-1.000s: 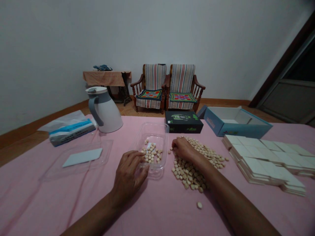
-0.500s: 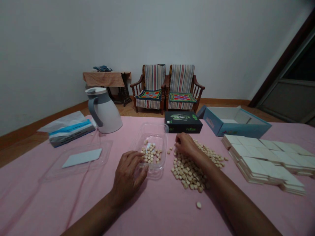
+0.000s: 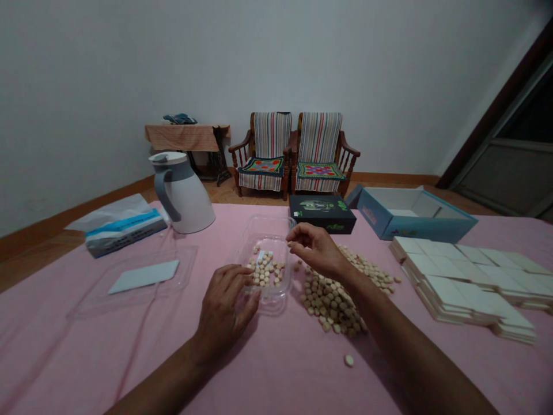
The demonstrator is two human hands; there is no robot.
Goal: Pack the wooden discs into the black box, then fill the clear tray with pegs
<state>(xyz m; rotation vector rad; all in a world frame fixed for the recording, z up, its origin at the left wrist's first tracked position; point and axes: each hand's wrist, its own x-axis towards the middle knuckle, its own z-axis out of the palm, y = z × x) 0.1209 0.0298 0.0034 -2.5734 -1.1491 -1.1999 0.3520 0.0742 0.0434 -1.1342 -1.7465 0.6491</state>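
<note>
A clear plastic box [image 3: 248,230] stands mid-table with several small round wooden pieces [image 3: 264,271] inside. My left hand [image 3: 227,300] holds its near left corner, fingers over the rim and thumb at the front. Over the box's right rim, my right hand [image 3: 317,248] pinches one small wooden disc [image 3: 290,244] between thumb and fingertips. Beneath and behind that wrist spreads a large pile of the same wooden discs [image 3: 330,305], partly hidden by the forearm. One loose disc [image 3: 348,361] lies nearer to me.
A clear lid [image 3: 190,262] with a white card lies left, near a tissue pack [image 3: 129,230] and a white-grey jug [image 3: 192,202]. Behind the pile sit a black box [image 3: 322,214] and an open blue box [image 3: 425,227]. Stacked pale wooden squares [image 3: 458,288] lie at right.
My right hand has moved left from the far side of the pile to the box's right rim, with a disc now visible in its fingertips. My left hand stays put.
</note>
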